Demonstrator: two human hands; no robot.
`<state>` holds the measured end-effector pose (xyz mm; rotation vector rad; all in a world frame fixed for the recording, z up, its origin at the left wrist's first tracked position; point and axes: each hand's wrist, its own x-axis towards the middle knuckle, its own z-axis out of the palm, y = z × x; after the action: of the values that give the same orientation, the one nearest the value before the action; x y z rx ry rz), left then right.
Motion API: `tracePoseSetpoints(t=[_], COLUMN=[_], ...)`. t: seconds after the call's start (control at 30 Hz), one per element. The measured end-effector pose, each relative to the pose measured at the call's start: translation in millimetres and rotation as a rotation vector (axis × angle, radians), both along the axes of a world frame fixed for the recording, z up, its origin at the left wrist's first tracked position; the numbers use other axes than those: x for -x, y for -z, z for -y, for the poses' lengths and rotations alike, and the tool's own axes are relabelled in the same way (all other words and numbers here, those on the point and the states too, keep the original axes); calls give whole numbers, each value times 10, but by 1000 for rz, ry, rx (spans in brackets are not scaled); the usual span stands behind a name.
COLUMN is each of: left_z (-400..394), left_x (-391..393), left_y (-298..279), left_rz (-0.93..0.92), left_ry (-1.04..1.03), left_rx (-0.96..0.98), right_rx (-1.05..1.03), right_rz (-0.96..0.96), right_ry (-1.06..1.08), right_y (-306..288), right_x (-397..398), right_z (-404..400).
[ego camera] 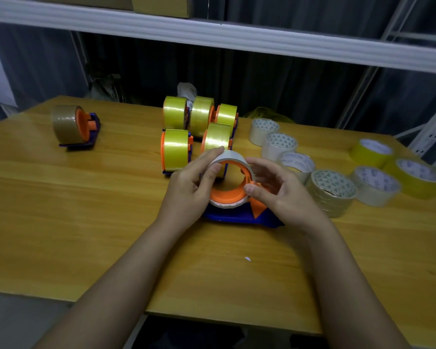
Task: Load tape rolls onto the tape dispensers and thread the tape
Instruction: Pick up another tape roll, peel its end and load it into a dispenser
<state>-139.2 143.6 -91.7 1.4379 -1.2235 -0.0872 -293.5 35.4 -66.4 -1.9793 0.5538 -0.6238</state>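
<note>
While five loaded dispensers (198, 127) stand behind and spare rolls (332, 190) lie to the right on the tabletop (86, 210), the left hand (189, 187) pinches the pale tape roll (230, 157) on the blue-and-orange dispenser (237, 216) at mid-table, and the right hand (280, 190) grips that roll's right edge.

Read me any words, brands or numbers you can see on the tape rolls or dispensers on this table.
None can be read.
Loose roll cores: a printed triangle pattern inside, and any lettering is too blurred to read.
Far right rolls: dark marks on the cores, too small to read.
Dispensers: no text visible.
Boxes on the shelf: no text legible.
</note>
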Motion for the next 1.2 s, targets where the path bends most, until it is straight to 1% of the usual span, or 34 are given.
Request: tracePoseSetpoints(t=[0.27, 0.57, 0.7, 0.8, 0.9, 1.07, 1.13, 1.2], left_z=[40, 70, 81, 80, 75, 79, 69, 61], left_x=[-27, 1, 5, 16, 37, 41, 42, 49], left_y=[56, 115, 120, 91, 74, 83, 85, 97], left_rz=[123, 260, 269, 236, 184, 123, 135, 190], left_ry=[-56, -113, -138, -128, -91, -92, -95, -117], left_rx=[24, 16, 12, 12, -13, -94, -101, -81], right_rx=[42, 57, 63, 53, 156, 442, 482, 457], right_rz=[29, 18, -3, 7, -9, -75, -79, -84], right_ry=[44, 29, 34, 45, 132, 272, 260, 230], right_y=[43, 75, 75, 66, 87, 111, 90, 71], right_x=[-56, -82, -79, -82, -101, -78, -42, -32], right_z=[-38, -12, 11, 16, 17, 38, 44, 19])
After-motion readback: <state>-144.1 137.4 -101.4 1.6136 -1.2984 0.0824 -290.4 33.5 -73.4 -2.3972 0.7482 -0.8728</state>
